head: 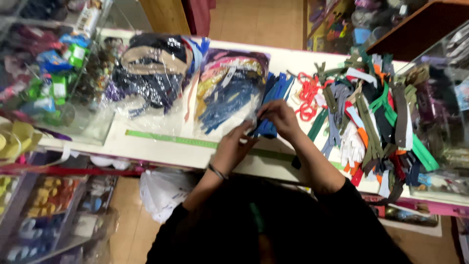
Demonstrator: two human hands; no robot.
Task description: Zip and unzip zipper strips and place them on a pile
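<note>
Sorting zippers at a white bench [161, 149], mid-step by the look of it: both hands together over a bundle of blue zippers [273, 98] lying near the middle of the bench.

Left hand [232, 149] reaching up from below, fingers curled in narrow against the lower end of the bundle and the edge of a clear plastic bag of blue and yellow zippers [229, 95] just beside it; a dark band on the wrist. Hard to tell whether pinching the bag's film or the zippers themselves. Right hand [279, 117] lying over the top of the bundle, fingers closed down on the blue zippers, thumb tucked under.

Judged step: gathering or squaring up the blue bundle between the two hands, either just out of the bag or about to go in. Cannot tell which from this view.

Next move, as a judgement: calls for a firm pinch across the whole bundle so that no loose tape slips out, and for the bag's mouth held open with the other hand if the bundle belongs inside.

Around the hands: a green ruler strip [171, 140] set along the near edge of the bench; a second clear bag of dark zippers [151, 78] further left; a red tangle of zippers [307, 95] just right of the bundle; a broad loose heap of mixed-colour zippers [376, 112] well to the right; a white plastic bag [163, 190] hanging below the bench.
</note>
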